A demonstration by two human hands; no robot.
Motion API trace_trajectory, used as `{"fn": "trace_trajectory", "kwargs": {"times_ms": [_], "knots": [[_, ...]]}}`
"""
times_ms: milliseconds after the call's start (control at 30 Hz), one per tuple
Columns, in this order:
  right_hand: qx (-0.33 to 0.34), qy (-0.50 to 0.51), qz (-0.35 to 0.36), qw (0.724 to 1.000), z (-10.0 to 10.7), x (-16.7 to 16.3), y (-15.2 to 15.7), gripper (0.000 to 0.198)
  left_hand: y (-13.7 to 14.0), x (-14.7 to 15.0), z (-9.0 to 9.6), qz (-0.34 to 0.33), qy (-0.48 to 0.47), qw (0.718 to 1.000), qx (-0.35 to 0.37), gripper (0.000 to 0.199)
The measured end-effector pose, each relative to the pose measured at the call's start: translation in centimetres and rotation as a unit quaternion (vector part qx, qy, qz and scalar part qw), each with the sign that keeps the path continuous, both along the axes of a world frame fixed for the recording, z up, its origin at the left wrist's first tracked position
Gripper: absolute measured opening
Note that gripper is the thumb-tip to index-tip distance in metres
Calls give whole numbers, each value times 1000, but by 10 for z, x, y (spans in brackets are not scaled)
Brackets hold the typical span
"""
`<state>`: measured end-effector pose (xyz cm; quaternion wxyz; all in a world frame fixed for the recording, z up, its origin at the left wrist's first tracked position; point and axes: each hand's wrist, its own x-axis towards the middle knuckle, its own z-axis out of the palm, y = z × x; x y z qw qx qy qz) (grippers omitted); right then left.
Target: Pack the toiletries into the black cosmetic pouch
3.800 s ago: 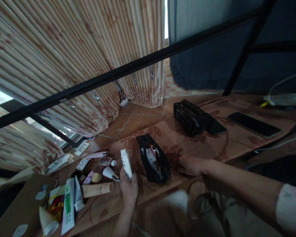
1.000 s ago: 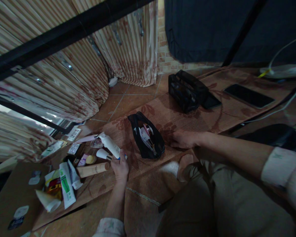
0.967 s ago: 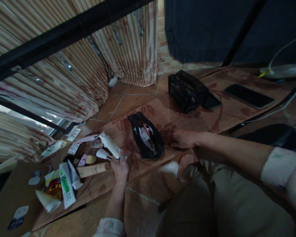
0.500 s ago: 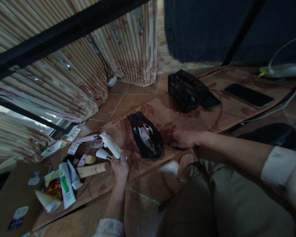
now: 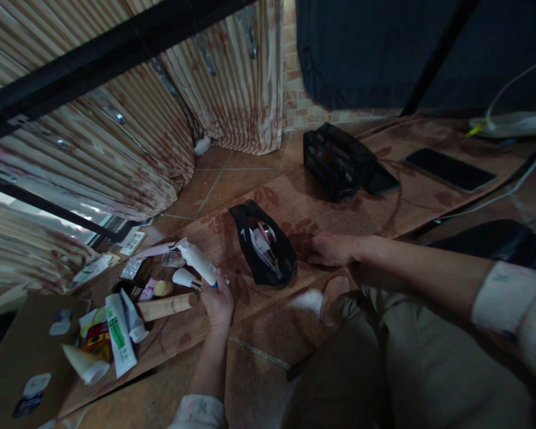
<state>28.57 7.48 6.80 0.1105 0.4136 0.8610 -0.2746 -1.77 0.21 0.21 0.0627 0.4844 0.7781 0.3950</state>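
Note:
My left hand [image 5: 218, 302] is closed around the lower end of a white bottle [image 5: 199, 262], whose narrow top points away to the left. Beside it lies a makeup brush [image 5: 185, 278] with pale bristles, and below that a beige tube [image 5: 167, 307]. A black pouch [image 5: 268, 271] stands unzipped between my hands, with a few small cosmetics [image 5: 262, 239] inside. To the right of the pouch, my right hand [image 5: 333, 249] rests low on the brown mat [image 5: 268, 193], fingers reaching toward the pouch in dim light. I see nothing held there.
Several cosmetics, including a white-green tube [image 5: 120, 339], crowd the mat's left end beside a cardboard box [image 5: 31, 351]. A second black bag [image 5: 335, 164] and a phone [image 5: 449, 169] lie to the right, near a white cable [image 5: 513, 187]. Striped curtains [image 5: 232, 89] hang behind.
The view has shifted very slightly. Both hands, the white bottle and the pouch keep practically the same places.

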Motion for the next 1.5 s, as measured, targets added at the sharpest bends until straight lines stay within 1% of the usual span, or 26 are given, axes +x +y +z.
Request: {"fn": "trace_trajectory", "kwargs": {"times_ms": [100,367,467,700,867,1000,1200,1367,1500], "knots": [[3,-10,2,1000,1,0,0,24,1,0,-1,-1,-2,1000,5,33],[2,-9,2,1000,2,0,0,28,1,-1,-3,3,4,1000,-11,36],[6,-13,-2,1000,2,0,0,29,1,-1,-2,-4,1,1000,-5,36],[11,-2,-3,1000,-6,1,1,29,2,-1,-2,19,2,1000,-5,37],[22,-1,7,1000,-11,2,3,24,2,-2,-3,19,3,1000,-5,37],[23,4,16,1000,-13,3,4,24,2,-1,-2,20,6,1000,-4,36],[21,-4,4,1000,-12,2,3,27,2,-2,-1,9,-13,1000,2,34],[20,4,5,1000,-10,2,2,25,2,-3,0,7,-10,1000,-12,34],[21,-5,8,1000,-10,2,3,25,3,-2,3,-21,-25,999,-18,35]]}}
